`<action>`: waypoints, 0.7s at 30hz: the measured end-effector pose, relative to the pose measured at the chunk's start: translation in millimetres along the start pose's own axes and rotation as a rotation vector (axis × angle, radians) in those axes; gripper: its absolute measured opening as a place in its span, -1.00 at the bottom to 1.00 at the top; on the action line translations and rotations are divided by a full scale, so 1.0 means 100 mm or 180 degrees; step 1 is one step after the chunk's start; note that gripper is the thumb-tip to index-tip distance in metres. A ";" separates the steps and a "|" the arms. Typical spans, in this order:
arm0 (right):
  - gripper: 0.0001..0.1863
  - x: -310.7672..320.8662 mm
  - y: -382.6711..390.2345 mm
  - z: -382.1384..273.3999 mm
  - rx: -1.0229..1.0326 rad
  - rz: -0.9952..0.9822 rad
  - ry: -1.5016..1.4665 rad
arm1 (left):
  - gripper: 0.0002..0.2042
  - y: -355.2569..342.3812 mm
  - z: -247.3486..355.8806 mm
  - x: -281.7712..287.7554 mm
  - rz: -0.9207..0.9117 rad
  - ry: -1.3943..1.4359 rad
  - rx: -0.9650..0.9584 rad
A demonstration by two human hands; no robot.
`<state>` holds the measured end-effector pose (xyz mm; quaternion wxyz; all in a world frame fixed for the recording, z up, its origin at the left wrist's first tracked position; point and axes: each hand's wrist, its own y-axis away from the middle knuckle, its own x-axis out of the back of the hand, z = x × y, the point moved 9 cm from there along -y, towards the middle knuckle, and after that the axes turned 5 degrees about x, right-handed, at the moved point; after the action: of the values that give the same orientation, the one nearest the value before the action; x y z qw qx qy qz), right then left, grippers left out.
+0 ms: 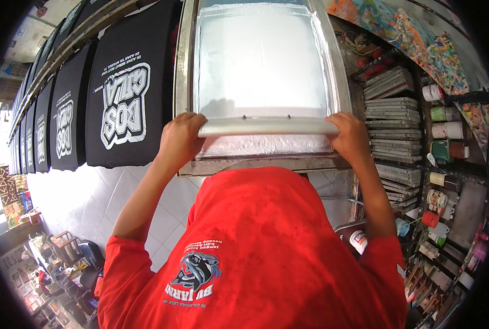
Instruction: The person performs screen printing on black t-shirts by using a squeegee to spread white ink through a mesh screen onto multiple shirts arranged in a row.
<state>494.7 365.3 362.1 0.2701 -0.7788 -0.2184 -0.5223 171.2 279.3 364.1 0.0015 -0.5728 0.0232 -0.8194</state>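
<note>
A long pale squeegee (266, 126) lies across the near part of a printing screen, gripped at both ends. My left hand (184, 132) is closed round its left end, and my right hand (347, 135) is closed round its right end. The screen's wooden frame (340, 71) surrounds a whitish mesh (261, 66). White ink (266, 145) is gathered on the near side of the squeegee. What lies beneath the screen is hidden.
To the left, black printed shirts (121, 71) are stretched on boards in a long row. Stacked screen frames (392, 129) fill a rack on the right, beside shelves of ink tubs (447, 130). An ink-splattered sheet (414, 38) stands at the far right. Pale floor tiles (140, 203) show below.
</note>
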 end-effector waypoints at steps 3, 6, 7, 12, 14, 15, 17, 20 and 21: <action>-0.57 0.04 -0.01 -0.04 0.0051 0.0354 0.0151 | -0.68 -0.01 0.02 0.10 0.0434 -0.0034 -0.0132; -0.54 0.16 0.25 -0.18 0.0146 0.0483 0.0113 | -0.65 0.26 0.05 0.13 0.0505 -0.0168 -0.0042; -0.54 0.16 0.38 -0.22 0.0136 0.0325 0.0146 | -0.66 0.39 0.09 0.11 0.0430 -0.0111 -0.0116; -0.54 -0.09 0.83 -0.30 -0.0054 -0.0150 -0.0021 | -0.69 0.80 0.11 -0.14 0.0133 -0.0023 -0.0175; -0.54 -0.16 0.78 -0.30 0.0063 0.0157 0.0011 | -0.69 0.78 0.16 -0.19 0.0442 -0.0167 -0.0388; -0.54 -0.15 0.76 -0.33 0.0150 0.0359 -0.0013 | -0.69 0.79 0.22 -0.19 0.0621 -0.0221 -0.0534; -0.52 -0.19 0.54 -0.23 0.0200 0.0395 0.0196 | -0.70 0.60 0.18 -0.22 0.0654 -0.0411 -0.0572; -0.54 -0.13 0.17 -0.07 0.0209 0.0276 0.0105 | -0.69 0.25 0.06 -0.16 0.0492 -0.0290 -0.0335; -0.55 -0.05 0.11 -0.04 0.0237 0.0235 0.0016 | -0.68 0.19 0.02 -0.11 0.0368 -0.0193 -0.0299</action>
<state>496.9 354.3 356.1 0.3186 -0.7744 -0.2082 -0.5054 176.2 260.4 353.5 0.0227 -0.5945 0.0946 -0.7982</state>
